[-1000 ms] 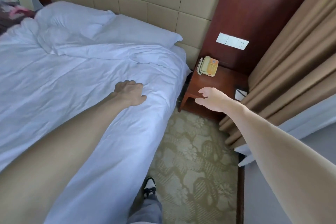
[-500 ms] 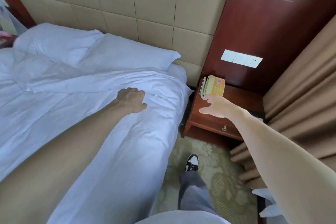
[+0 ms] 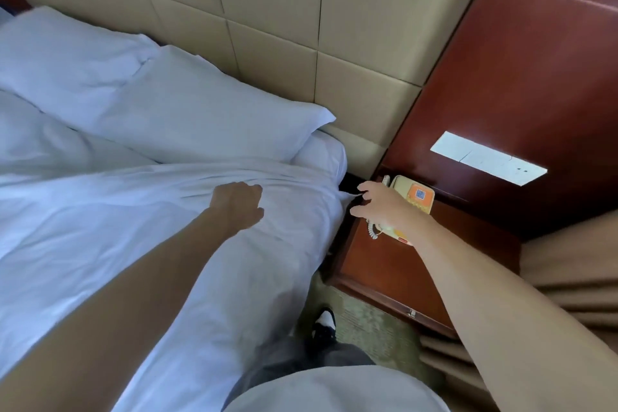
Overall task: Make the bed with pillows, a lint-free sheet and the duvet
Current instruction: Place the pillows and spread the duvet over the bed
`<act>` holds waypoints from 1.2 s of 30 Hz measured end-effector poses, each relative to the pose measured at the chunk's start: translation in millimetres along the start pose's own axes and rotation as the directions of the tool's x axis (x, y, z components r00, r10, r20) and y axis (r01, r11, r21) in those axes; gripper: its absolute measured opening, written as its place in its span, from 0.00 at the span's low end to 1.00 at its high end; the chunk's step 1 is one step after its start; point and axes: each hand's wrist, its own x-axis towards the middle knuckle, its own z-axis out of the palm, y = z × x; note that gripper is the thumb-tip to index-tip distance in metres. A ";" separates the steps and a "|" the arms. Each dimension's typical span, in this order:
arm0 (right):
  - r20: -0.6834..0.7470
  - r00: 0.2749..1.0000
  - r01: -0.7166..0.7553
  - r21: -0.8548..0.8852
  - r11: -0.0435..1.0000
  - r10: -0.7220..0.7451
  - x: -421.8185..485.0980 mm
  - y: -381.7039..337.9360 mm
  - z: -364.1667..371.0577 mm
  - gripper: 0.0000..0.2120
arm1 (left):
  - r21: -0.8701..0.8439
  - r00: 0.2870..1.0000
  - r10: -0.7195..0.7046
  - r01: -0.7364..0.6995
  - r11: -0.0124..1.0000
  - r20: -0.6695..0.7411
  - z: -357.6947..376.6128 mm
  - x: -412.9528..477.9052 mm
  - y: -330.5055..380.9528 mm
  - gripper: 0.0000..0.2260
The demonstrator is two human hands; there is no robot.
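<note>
Your right hand (image 3: 378, 207) is arriving, fingers spread and empty, at corner of light, limp white duvet (image 3: 133, 227); left hand (image 3: 239, 207) is gripping fold.

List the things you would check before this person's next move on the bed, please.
1. Left hand grips the duvet: ok, fingers curled into the fabric.
2. Right hand holds the duvet's corner: not ok, it is spread open, just reaching it.
3. Pillows against the headboard: ok.
4. Duvet smooth: not ok, creased across the top.
5. Telephone on the nightstand clear of the right wrist: cannot tell, the wrist hides part of it.
6. Sheet lint-free: cannot tell.
</note>
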 end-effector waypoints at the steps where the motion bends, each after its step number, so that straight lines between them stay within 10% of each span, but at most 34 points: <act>1: 0.008 1.000 0.006 -0.001 1.000 -0.006 15.8 -4.4 -6.8 0.32 | -0.006 1.000 -0.006 0.006 1.000 -0.008 -2.9 13.4 -0.3 0.18; 25: 0.226 0.961 -0.149 -0.066 0.987 0.161 252.2 -25.0 4.2 0.36 | -0.055 0.974 0.099 -0.089 0.994 0.205 60.4 288.5 34.7 0.30; 36: 0.210 0.955 -0.203 -0.052 0.978 0.209 224.9 -5.1 0.9 0.25 | 0.125 0.948 0.226 -0.258 0.958 0.223 51.7 284.3 53.2 0.14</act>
